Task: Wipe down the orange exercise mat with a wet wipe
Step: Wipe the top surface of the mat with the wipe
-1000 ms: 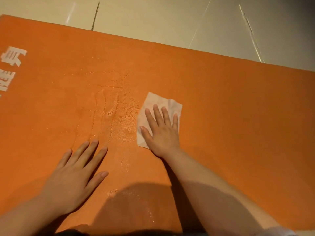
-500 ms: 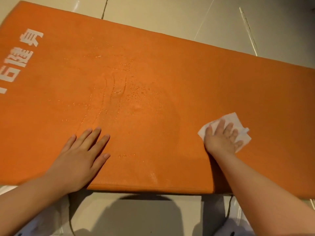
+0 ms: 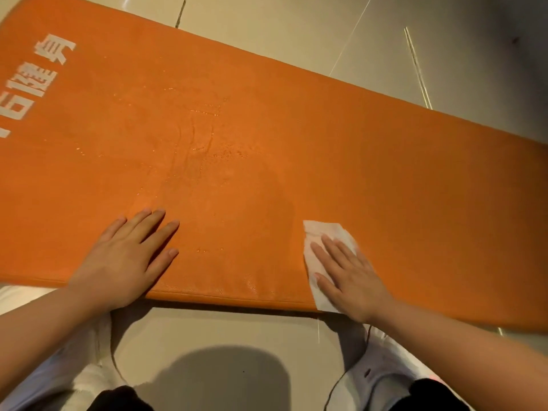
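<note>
Right hand (image 3: 351,280) presses wipe (image 3: 326,232); left hand (image 3: 124,256) flat.

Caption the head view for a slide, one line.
Right hand presses a white wet wipe flat at the orange mat's near edge; left hand braces the mat.

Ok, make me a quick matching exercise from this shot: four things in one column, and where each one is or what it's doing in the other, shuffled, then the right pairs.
Column one:
1. left hand
2. wet wipe
3. white lettering
4. tiled floor

Column two:
A. printed at the left end of the orange mat
B. lying under and around the mat
C. pressed flat under the right hand at the mat's near edge
D. resting flat and bare on the mat

Pairs: 1-D, 2-C, 3-A, 4-B
</note>
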A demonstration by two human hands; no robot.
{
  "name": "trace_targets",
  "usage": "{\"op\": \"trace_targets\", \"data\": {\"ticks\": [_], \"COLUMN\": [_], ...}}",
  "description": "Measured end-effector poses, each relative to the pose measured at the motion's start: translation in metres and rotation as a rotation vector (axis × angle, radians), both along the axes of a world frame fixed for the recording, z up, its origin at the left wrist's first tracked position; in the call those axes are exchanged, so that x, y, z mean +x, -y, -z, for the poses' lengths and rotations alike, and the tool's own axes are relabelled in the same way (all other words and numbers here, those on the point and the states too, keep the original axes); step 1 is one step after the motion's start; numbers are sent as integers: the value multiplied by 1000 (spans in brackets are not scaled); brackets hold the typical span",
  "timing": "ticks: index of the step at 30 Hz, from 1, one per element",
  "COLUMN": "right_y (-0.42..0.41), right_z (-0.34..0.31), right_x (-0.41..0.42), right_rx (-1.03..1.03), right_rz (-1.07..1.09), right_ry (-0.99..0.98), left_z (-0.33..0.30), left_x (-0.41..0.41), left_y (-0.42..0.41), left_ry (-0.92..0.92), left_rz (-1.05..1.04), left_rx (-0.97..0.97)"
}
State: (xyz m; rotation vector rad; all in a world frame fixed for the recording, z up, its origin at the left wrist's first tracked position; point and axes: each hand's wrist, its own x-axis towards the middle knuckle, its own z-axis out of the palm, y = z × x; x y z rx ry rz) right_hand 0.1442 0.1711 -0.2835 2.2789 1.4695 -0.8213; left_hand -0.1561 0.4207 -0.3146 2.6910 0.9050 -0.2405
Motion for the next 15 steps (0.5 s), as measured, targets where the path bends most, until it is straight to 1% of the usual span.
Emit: {"op": "trace_targets", "data": {"ticks": [2,4,6,7,9,12,13,15], "right_y": [20,27,19,13,-3,-31,-40,-54], "right_z": [0,5,9,10,9,2,-3,-15], "right_x": [9,3,-15,-26,-52,-87,-95,-99], "right_rx": [-21,8,43,53,65,91,104,111], "right_rz": [126,221,281,271,157,-35,-49,16], "right_ry": [55,103,109,82,-2,-184,-259,-439], "left_z": [-1,-3,-5,-5,-6,-13,-15,-20], "left_x": [-1,0,3,3,6,15,18,26], "left_y": [0,1,1,1,3,9,12,19], "left_ry": [1,-6,-10,-3,7,25,38,124], "left_rz": [-3,-11,-19,-26,-54,-129,-127,-52], "left_rx": [-9,0,-7,-11,-39,-94,-114,-167]}}
